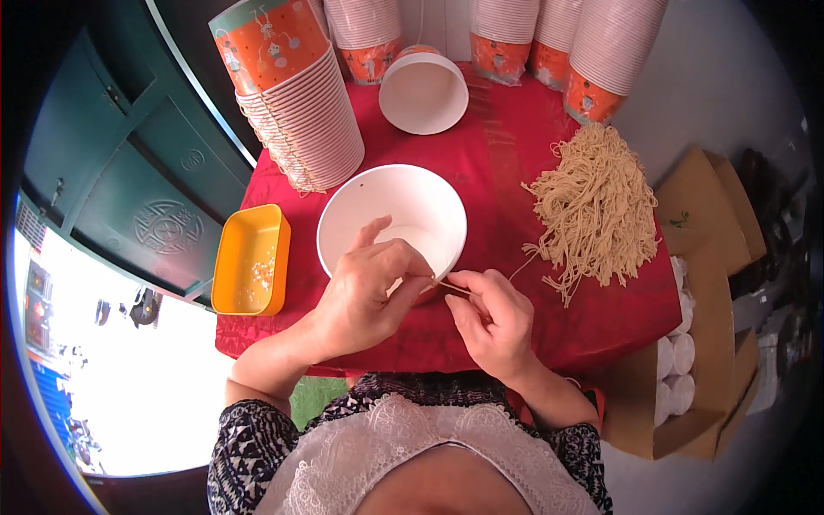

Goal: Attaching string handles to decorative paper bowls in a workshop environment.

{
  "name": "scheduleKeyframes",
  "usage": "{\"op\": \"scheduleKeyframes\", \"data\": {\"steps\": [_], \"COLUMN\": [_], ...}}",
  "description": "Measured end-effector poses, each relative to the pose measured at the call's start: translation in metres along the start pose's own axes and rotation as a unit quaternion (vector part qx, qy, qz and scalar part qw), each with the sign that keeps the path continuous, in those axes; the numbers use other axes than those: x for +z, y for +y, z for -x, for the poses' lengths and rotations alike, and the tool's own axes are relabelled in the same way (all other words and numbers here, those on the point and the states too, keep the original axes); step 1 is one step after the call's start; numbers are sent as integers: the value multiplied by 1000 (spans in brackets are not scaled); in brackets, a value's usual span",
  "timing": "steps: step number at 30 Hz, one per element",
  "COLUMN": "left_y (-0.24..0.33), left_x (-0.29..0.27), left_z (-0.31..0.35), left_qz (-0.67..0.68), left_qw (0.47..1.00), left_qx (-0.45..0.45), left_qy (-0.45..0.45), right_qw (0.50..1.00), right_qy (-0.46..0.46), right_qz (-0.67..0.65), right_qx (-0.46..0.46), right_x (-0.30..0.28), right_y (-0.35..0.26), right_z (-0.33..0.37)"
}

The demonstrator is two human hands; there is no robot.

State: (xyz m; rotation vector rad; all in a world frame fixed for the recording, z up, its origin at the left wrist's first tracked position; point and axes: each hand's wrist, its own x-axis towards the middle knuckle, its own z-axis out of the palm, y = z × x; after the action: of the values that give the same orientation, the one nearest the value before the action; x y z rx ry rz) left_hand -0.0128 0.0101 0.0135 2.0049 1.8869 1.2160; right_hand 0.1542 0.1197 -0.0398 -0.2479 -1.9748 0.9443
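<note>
A white paper bucket [343, 206] stands in front of me with its open mouth facing up. At its near right rim, my left hand [369, 287] pinches a thin beige string [453, 288] between thumb and forefinger, its other fingers curled or raised over the mouth. The string runs to my right hand [493, 322], whose bent fingers hold it just right of the rim. How the string meets the bucket wall is hidden by my fingers. A loose heap of matching strings [596, 206] lies to the right.
A yellow tub [281, 257] with small colourful bits sits at left. Behind it leans a tall stack of paper buckets [309, 120]. Another bucket [423, 94] lies tipped farther back, near wrapped stacks [601, 51]. A cardboard box [717, 343] with white rolls stands beside the red-covered table [506, 172].
</note>
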Motion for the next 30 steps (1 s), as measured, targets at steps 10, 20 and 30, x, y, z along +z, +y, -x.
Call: {"op": "scheduleKeyframes", "data": {"steps": [10, 20, 30], "left_y": [3, 4, 0], "left_x": [-5, -5, -4], "left_z": [0, 0, 3], "left_qz": [-7, -33, -19], "left_qw": [1000, 999, 1000], "left_qx": [-21, 1, -7], "left_qy": [-17, 10, 17], "right_qw": [988, 987, 985], "right_qy": [33, 18, -3], "right_qz": [101, 99, 118], "right_qx": [-114, -128, -124], "right_x": [-7, -10, -11], "right_y": [10, 15, 27], "right_z": [12, 19, 15]}}
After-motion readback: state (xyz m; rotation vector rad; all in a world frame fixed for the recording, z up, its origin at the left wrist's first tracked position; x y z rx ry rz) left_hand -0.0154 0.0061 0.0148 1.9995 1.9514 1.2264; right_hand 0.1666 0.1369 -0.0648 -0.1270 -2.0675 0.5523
